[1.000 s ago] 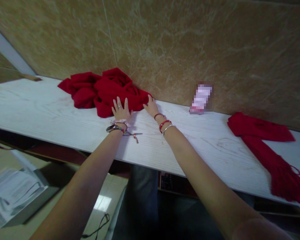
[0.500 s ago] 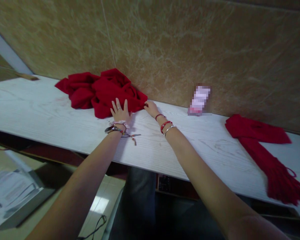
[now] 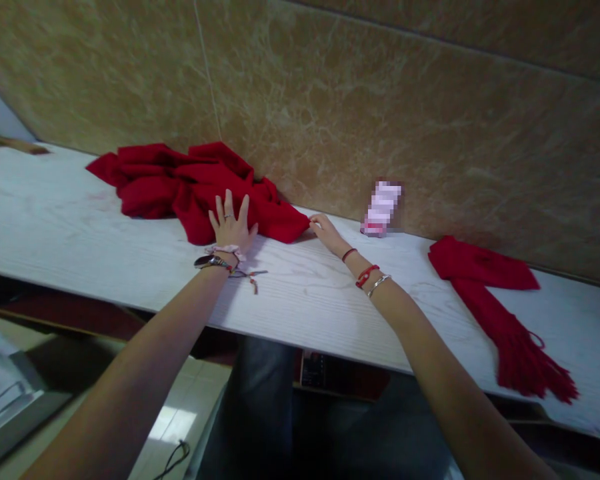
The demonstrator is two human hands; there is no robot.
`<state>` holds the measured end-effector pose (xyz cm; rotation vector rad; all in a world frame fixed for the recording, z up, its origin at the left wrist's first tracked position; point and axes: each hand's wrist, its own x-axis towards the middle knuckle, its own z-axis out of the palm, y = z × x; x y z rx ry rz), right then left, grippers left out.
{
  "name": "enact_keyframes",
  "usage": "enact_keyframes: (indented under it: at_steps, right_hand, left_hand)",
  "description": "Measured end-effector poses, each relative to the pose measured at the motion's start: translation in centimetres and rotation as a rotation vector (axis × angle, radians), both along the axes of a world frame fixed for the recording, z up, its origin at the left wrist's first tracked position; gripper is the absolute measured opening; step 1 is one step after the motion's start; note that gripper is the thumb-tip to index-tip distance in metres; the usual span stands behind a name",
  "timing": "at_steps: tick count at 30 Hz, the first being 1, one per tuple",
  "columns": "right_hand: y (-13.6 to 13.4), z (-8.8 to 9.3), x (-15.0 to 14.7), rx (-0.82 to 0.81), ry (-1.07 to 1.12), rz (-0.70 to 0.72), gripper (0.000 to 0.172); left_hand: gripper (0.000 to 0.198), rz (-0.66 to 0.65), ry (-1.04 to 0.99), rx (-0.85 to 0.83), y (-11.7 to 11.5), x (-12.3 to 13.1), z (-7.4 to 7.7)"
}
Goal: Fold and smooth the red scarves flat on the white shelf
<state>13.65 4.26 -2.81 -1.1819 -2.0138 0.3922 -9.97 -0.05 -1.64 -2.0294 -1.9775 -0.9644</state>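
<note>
A crumpled red scarf lies in a heap on the white wooden table, against the marbled brown wall. My left hand rests flat on the heap's near edge, fingers spread apart. My right hand pinches the scarf's right corner and holds it stretched out to the right. Both wrists carry bracelets. A second red scarf, folded, with a fringed end, lies further right on the table, away from both hands.
A small pink-and-white object, blurred out, stands against the wall between the two scarves. The table's front edge runs across below my forearms. A grey box sits on the tiled floor at the lower left.
My right hand closed on the scarf's corner and drew it to the right, stretching the cloth. My left hand stayed flat on the heap. The camera view shifted to the right.
</note>
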Motion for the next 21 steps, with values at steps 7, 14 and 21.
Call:
enact_keyframes:
  at_steps: [7,14,21]
  right_hand:
    - [-2.1,-1.0,2.2,-0.058,0.101,-0.088,0.016]
    - [-1.5,0.4,0.4,0.1,0.023,-0.109,0.035]
    - [0.3,0.4,-4.7,0.104,-0.066,-0.045,0.012]
  left_hand:
    - [0.068,-0.074,0.031,0.031,0.1,0.1,0.1]
    - [0.037,-0.111,0.08,0.116,1.2,-0.5,-0.5]
    - [0.018,-0.141,0.017,0.227,1.4,-1.2,-0.5]
